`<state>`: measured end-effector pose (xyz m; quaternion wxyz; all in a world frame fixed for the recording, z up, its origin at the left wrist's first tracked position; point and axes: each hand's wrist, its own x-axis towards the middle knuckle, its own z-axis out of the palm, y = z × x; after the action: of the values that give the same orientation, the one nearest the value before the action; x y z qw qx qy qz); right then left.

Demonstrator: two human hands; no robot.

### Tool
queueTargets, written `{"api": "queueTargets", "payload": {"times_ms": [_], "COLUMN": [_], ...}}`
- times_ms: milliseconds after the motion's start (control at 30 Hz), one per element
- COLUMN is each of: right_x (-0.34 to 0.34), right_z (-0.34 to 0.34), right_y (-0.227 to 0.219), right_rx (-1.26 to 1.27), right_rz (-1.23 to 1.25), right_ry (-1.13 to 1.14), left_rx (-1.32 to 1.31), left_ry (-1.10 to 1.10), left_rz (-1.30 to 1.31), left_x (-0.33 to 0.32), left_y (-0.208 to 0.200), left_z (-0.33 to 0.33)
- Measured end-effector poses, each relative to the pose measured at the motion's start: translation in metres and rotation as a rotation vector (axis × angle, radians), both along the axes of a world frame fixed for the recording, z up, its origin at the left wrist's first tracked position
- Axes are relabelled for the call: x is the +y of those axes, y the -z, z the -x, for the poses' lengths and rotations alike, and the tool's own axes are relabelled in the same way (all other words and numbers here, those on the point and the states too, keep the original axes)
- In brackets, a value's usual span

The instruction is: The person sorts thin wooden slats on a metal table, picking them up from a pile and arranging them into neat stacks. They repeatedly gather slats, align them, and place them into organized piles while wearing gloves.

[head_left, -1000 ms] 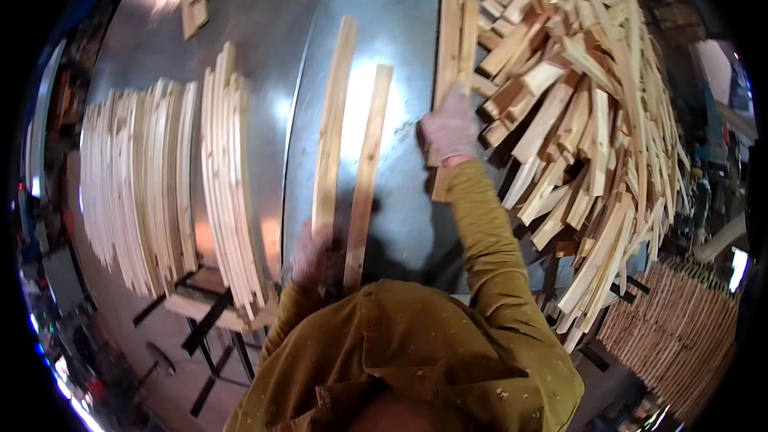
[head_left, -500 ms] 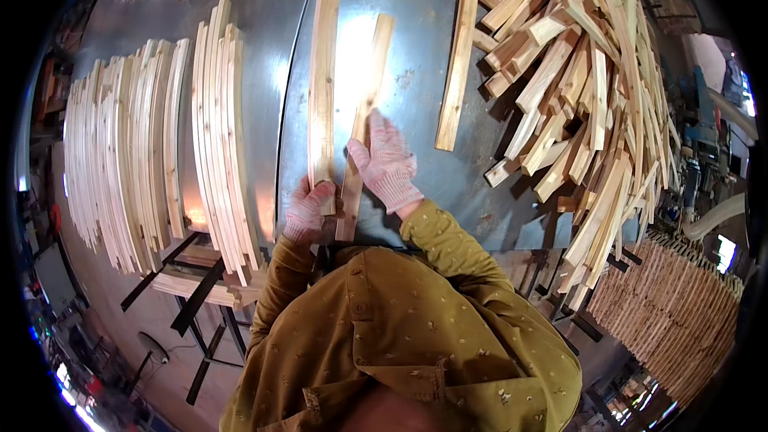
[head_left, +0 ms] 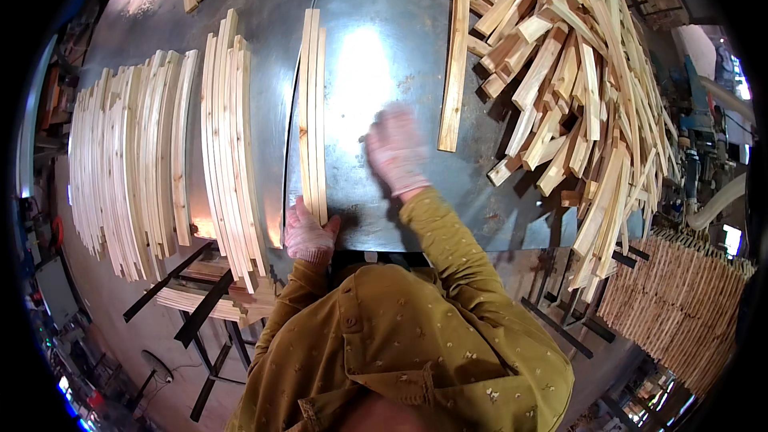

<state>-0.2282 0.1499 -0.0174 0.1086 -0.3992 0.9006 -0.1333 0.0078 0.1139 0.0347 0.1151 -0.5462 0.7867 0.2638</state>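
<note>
Two pale wooden strips (head_left: 313, 112) lie side by side on the metal tabletop, just right of its seam. My left hand (head_left: 310, 234), in a light pinkish glove, is closed around their near ends, with the thumb on the right side. My right hand (head_left: 396, 148), gloved the same way, is over the tabletop to the right of the strips, apart from them. Motion blurs its fingers, so their pose is unclear. Farther right, a single wooden strip (head_left: 454, 64) lies by itself between that hand and a big heap.
A tangled heap of wooden strips (head_left: 560, 72) covers the table's right side, some overhanging the near edge. Aligned rows of strips (head_left: 132, 160) and a narrower bundle (head_left: 228, 136) lie on the left. Black metal bars (head_left: 200, 308) jut out below. Stacked wood (head_left: 672, 304) stands at lower right.
The two strips, apart before, now lie together and nearer the seam. My right hand has let go of the right-hand strip and moved off it. My left hand remains at the near ends.
</note>
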Motion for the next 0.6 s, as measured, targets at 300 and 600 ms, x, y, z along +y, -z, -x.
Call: {"api": "queueTargets", "payload": {"times_ms": [300,600], "right_x": [0.049,-0.011], "right_z": [0.085,-0.073], "right_y": [0.002,-0.070], "right_rx": [-0.182,-1.402], "right_rz": [0.227,0.594], "right_ry": [0.597,0.459], "left_rx": [0.592,1.991], "left_ry": [-0.273,-0.788], "left_rz": [-0.342,-1.750], "left_x": [-0.010,-0.019], "left_y": [0.008,-0.023], "left_z": [-0.010,0.004]}}
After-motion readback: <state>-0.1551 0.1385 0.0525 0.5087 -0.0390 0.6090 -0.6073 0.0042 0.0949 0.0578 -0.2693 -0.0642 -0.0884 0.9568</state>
